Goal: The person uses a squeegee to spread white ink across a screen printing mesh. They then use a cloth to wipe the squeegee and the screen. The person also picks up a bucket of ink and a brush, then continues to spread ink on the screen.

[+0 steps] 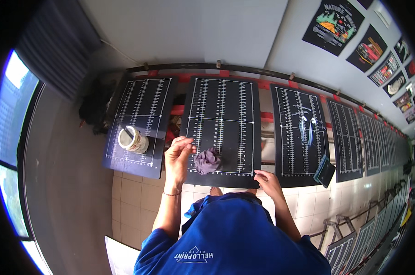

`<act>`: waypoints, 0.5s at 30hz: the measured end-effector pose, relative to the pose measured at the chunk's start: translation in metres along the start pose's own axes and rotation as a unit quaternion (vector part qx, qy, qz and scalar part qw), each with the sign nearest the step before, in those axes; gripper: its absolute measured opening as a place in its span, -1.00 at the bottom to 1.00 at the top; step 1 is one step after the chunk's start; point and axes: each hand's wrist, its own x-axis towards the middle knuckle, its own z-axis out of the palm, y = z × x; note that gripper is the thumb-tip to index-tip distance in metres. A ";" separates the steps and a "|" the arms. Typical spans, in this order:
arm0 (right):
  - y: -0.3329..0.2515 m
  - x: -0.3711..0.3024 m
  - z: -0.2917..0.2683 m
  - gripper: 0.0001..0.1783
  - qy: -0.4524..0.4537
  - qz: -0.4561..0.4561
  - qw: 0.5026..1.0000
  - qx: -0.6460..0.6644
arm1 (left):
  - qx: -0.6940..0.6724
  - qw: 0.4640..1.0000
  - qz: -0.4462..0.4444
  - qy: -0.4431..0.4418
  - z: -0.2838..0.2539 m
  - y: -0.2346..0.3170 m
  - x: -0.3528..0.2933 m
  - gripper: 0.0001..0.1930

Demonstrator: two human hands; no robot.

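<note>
1. Left hand: fingertips drawn together at the board's left edge; I cannot tell whether they hold anything.
2. Right hand: fingers half-curled at the near right corner; hold unclear.
3. Cloth: crumpled on the board's near part, between the hands.

A crumpled purple cloth is laid at seven o'clock on the middle black board; a tub is stood on the nine-o'clock board; a dark block is rested at five o'clock on the three-o'clock board.
</note>
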 end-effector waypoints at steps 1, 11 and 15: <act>0.000 0.004 0.000 -0.58 -0.010 0.001 1.000 -0.008 | -0.014 1.000 0.004 -0.002 0.000 0.002 -0.001 -0.79; -0.011 0.013 -0.002 -0.59 -0.020 -0.009 1.000 -0.022 | -0.059 0.998 -0.009 0.019 -0.001 0.002 -0.010 -0.71; -0.012 0.011 -0.001 -0.59 -0.021 0.001 0.999 -0.024 | -0.040 0.999 0.007 0.034 -0.002 -0.001 -0.012 -0.76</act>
